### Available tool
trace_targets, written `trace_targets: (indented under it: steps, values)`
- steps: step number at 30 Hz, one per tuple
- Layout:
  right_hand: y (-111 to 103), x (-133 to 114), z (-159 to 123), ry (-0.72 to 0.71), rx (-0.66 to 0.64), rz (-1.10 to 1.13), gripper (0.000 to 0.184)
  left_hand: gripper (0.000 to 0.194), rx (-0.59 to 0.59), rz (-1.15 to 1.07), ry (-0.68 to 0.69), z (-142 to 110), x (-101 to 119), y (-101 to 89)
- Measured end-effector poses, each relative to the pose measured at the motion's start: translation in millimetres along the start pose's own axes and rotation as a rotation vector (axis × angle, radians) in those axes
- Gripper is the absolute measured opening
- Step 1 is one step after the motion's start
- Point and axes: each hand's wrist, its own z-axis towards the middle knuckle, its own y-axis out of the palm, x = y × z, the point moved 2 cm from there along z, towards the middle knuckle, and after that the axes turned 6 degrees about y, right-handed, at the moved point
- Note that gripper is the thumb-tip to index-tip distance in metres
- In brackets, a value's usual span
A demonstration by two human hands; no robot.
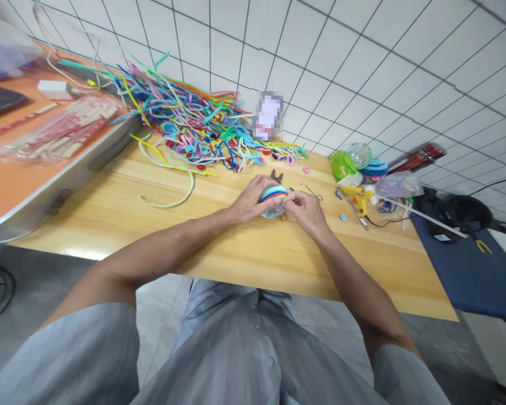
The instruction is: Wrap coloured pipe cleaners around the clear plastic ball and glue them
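Note:
A small round ball (pixel 274 193) wrapped in coloured bands of pipe cleaner, with a clear lower part, sits between my hands over the wooden table. My left hand (pixel 255 198) is curled round its left side and top. On the other side, the fingertips of my right hand (pixel 307 208) are pinched together at the ball's edge, by a yellow and red band. Whatever strand lies in that pinch is too small to make out. Just beyond the ball lies a brown forked piece (pixel 276 176).
Heaped pipe cleaners (pixel 194 118) lie along the tiled wall, beside a propped phone (pixel 267 115). A yellow glue gun (pixel 360 198), scissors (pixel 314 193) and a second striped ball (pixel 374 167) are to the right. An orange tray-like table (pixel 109 188) with packaged sticks adjoins on the left.

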Motion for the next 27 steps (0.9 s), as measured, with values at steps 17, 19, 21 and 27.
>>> trace_targets:
  steps: [17,19,21,27]
  values:
    - [9.5,12.0,7.7,0.025,0.014,0.177,0.037,0.051,-0.016,-0.041,-0.025,2.3,0.7,-9.5]
    - [10.4,14.3,7.8,0.019,0.016,0.186,0.041,0.052,-0.018,-0.038,-0.011,2.8,-1.1,-8.4]
    - [10.9,15.9,7.6,0.015,0.016,0.188,0.045,0.053,-0.015,-0.028,-0.015,3.2,-3.2,-7.8]
    - [11.7,19.3,5.2,-0.103,-0.005,0.181,0.039,0.041,0.026,-0.053,-0.049,2.6,-3.1,-9.1]
